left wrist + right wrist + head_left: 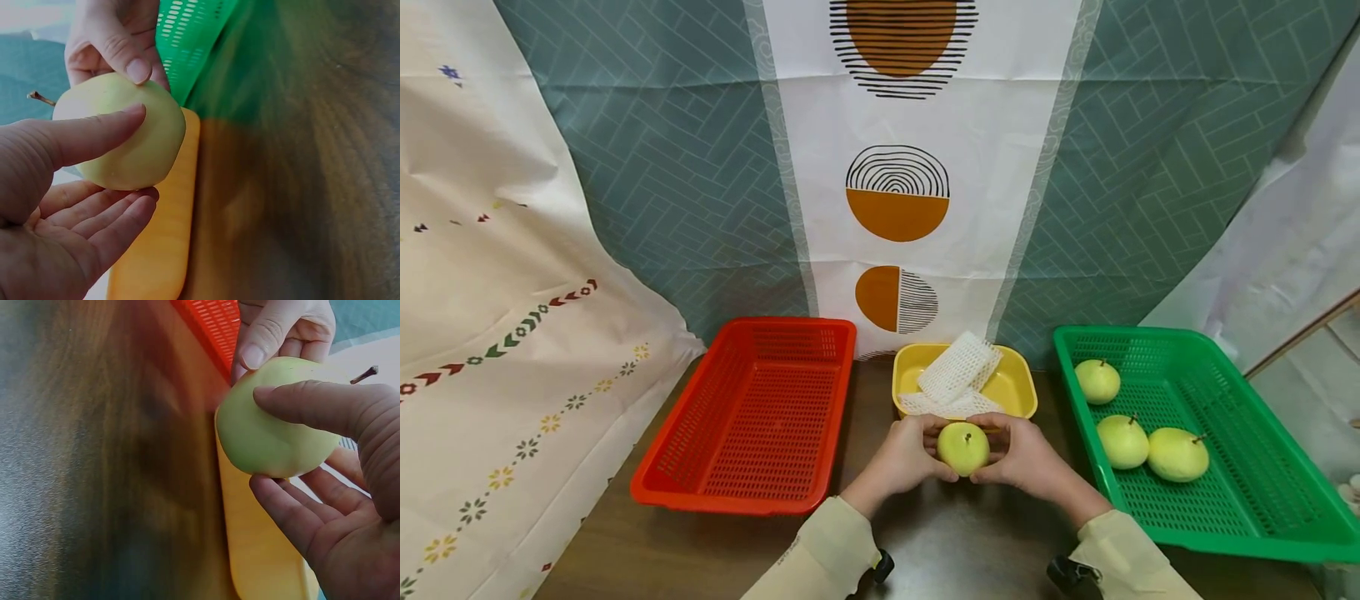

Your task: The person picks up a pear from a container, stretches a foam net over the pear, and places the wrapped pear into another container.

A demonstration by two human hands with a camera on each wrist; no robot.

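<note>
A round yellow-green pear (962,449) with a short brown stem is held between both hands, just in front of the yellow basket. My left hand (912,457) grips it from the left, thumb on the near side and fingers beneath, as the left wrist view shows. From the other side my right hand (1019,455) grips the same pear (281,425), its thumb lying across the skin. Behind them, white foam net sleeves (958,367) lie in the small yellow basket (1017,385). Three more pears, one of them here (1178,455), sit in the green basket at the right.
On the left of the brown table (700,554) stands a red basket (767,425) with perforated walls. The green basket (1210,500) stands at the right, close to the right forearm. A patterned cloth (685,167) hangs behind the baskets.
</note>
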